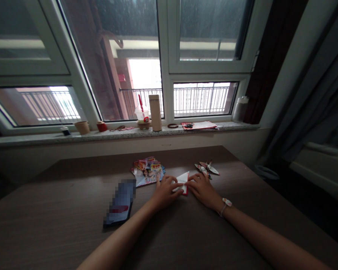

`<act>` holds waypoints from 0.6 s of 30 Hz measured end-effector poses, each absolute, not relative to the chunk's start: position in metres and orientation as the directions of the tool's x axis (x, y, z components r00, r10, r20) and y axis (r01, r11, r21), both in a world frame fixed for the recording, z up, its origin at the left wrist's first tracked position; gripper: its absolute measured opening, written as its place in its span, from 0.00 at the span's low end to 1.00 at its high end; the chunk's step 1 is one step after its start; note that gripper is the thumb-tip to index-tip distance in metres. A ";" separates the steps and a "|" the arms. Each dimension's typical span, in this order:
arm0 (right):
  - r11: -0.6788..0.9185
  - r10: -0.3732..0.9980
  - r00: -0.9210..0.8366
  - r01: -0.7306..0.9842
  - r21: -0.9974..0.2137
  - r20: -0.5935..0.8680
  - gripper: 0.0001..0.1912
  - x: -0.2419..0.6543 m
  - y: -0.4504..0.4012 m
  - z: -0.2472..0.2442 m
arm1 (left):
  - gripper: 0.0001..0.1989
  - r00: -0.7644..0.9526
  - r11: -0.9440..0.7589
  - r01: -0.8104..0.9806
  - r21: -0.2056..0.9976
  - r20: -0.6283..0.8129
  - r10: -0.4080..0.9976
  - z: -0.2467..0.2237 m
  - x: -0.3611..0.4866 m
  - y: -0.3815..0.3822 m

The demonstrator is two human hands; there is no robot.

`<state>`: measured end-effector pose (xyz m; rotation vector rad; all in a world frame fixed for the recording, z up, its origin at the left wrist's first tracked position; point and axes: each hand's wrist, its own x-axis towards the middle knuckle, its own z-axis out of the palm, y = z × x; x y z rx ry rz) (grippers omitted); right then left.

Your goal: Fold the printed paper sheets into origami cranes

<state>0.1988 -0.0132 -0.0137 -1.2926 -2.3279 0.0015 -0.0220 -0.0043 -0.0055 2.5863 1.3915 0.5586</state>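
Note:
A small piece of folded paper (183, 177), white with a red edge, lies on the dark wooden table between my hands. My left hand (165, 192) grips its left side, thumb below and fingers above. From the right, my right hand (203, 189) pinches the paper's right edge with its fingertips, which meet those of the left hand near the middle. The fingers partly cover the folds. Just beyond the right hand are a few folded paper figures (207, 167) with pointed tips. A fanned stack of colourful printed sheets (148, 173) lies beyond the left hand.
A phone (121, 202) with a blurred screen lies left of my left forearm. Along the windowsill (101, 137) stand a tan bottle (155, 112), a plastic cup with a red straw (142, 113), a brown cup (82, 128), scissors (188, 126) and papers (201, 125).

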 end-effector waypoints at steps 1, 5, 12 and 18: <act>0.565 0.798 -0.451 0.791 -0.234 0.399 0.14 0.199 -0.013 -0.014 | 0.17 0.491 -0.553 0.775 0.306 0.260 0.832 -0.006 -0.022 -0.004; 0.564 0.803 -0.439 0.777 -0.280 0.403 0.13 0.199 -0.011 -0.019 | 0.20 0.468 -0.527 0.796 0.298 0.249 0.848 -0.010 -0.023 -0.001; 0.558 0.805 -0.421 0.775 -0.295 0.417 0.13 0.199 -0.013 -0.015 | 0.20 0.475 -0.520 0.812 0.265 0.217 0.853 -0.010 -0.023 -0.002; 0.615 0.769 -0.461 0.721 -0.318 0.443 0.11 0.201 -0.017 -0.010 | 0.19 0.501 -0.550 0.797 0.248 0.237 0.833 -0.010 -0.024 -0.001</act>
